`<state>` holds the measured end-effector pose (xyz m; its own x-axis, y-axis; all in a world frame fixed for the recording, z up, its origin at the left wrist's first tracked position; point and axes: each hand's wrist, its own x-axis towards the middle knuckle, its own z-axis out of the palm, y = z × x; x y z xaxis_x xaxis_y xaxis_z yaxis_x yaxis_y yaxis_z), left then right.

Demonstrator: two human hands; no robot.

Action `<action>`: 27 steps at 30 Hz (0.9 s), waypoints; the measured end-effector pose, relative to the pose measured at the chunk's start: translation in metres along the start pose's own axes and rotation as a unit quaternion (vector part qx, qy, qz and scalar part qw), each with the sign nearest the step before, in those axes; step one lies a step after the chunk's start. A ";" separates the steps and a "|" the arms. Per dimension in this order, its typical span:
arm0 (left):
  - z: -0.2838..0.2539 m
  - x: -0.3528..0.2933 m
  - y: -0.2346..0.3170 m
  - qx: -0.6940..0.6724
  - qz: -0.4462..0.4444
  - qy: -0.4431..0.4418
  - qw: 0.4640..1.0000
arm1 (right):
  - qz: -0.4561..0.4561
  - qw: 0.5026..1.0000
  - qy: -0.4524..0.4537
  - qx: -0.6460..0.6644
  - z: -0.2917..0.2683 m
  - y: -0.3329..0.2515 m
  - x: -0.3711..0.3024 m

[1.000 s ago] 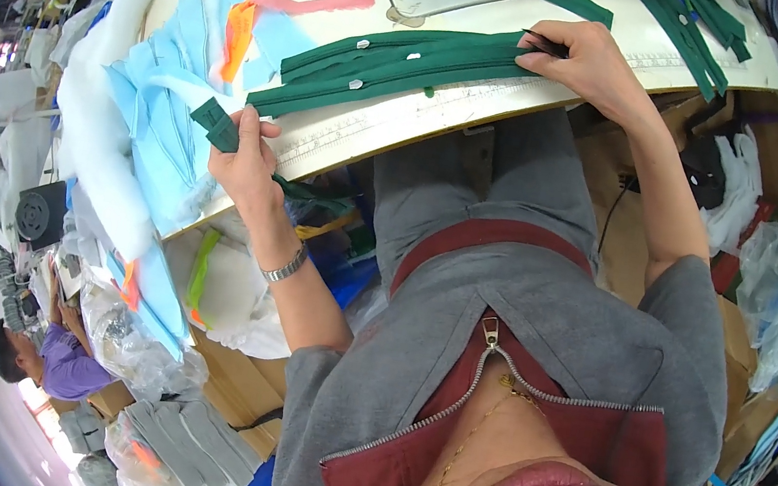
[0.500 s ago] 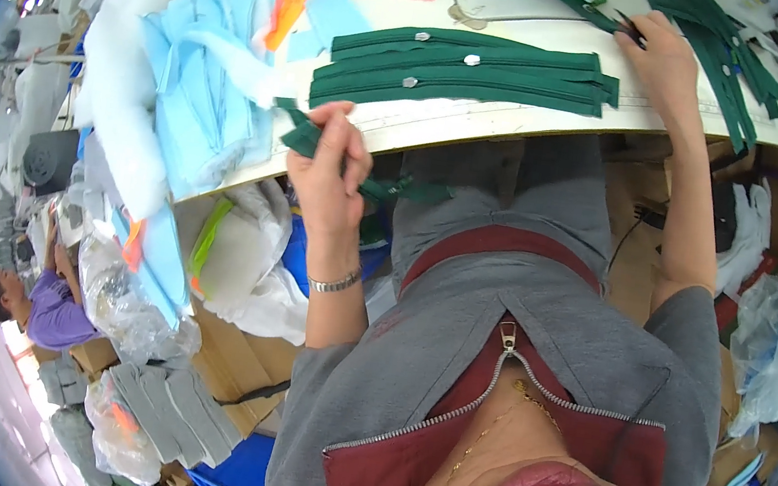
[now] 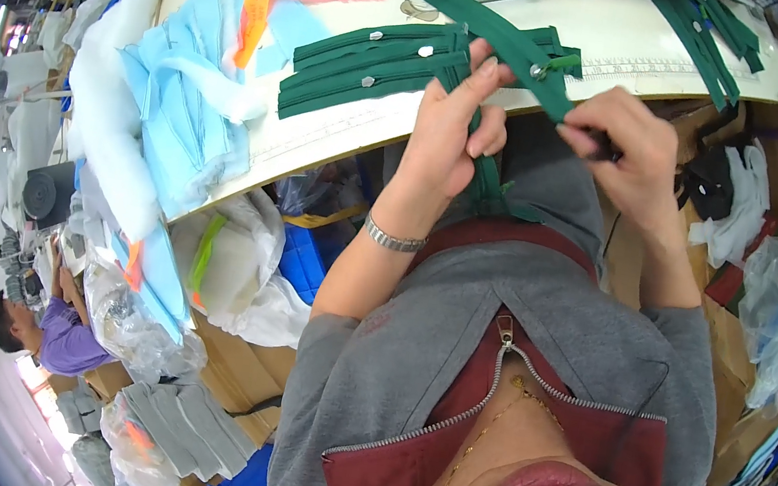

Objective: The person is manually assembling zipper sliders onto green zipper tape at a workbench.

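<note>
My right hand (image 3: 629, 149) is closed on the near end of a green zipper (image 3: 504, 44), which slants up and left across the table and carries a metal slider. A small dark tool, mostly hidden, sits in the same palm. My left hand (image 3: 452, 138) is closed round another green zipper strip (image 3: 487, 182), whose tail hangs down at the table's front edge. The left fingertips are beside the slanting zipper; whether they grip it too I cannot tell. Several green zippers (image 3: 359, 60) with pale sliders lie side by side behind and left of my hands.
Light blue fabric pieces (image 3: 198, 90), white padding (image 3: 126, 41) and an orange-pink ribbon (image 3: 256, 24) lie at the table's left. More green zippers (image 3: 696, 38) hang over its right edge. A person in purple (image 3: 72, 339) works far left; bags and boxes stand below.
My right hand has come down and left, bringing a zipper across the laid-out row. My left hand has moved right and up with its strip, so both hands are close together.
</note>
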<state>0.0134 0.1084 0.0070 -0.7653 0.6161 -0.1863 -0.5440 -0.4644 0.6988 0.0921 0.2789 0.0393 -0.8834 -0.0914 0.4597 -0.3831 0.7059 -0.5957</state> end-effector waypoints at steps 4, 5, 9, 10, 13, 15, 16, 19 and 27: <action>-0.006 0.011 0.007 -0.012 0.050 0.005 0.999 | 0.053 0.992 0.012 0.110 0.018 0.002 -0.030; -0.010 0.012 0.009 -0.014 0.069 0.010 0.997 | 0.091 0.986 0.013 0.139 0.022 0.003 -0.035; -0.014 0.010 0.024 0.005 0.113 0.015 0.993 | 0.318 0.867 -0.134 0.359 0.023 0.026 -0.052; -0.016 0.009 0.029 0.005 0.125 0.000 0.992 | 0.334 0.851 -0.145 0.378 0.023 0.031 -0.054; -0.020 0.008 0.033 0.012 0.139 -0.019 0.990 | 0.357 0.809 -0.139 0.445 0.018 0.034 -0.058; -0.026 0.008 0.032 0.001 0.163 -0.003 0.987 | 0.357 0.785 -0.126 0.491 0.017 0.032 -0.061; -0.031 0.007 0.033 -0.017 0.160 -0.005 0.987 | 0.347 0.788 -0.109 0.497 0.018 0.030 -0.061; -0.032 0.005 0.035 -0.013 0.167 0.013 0.986 | 0.337 0.798 -0.071 0.495 0.020 0.024 -0.059; -0.039 -0.006 0.042 -0.004 0.209 0.035 0.977 | 0.330 0.805 -0.065 0.489 0.022 0.028 -0.059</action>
<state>-0.0184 0.0607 0.0105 -0.9428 0.3263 0.0681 -0.1806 -0.6717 0.7184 0.1270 0.2885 -0.0191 -0.9781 -0.0409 -0.2039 0.2076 -0.2537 -0.9448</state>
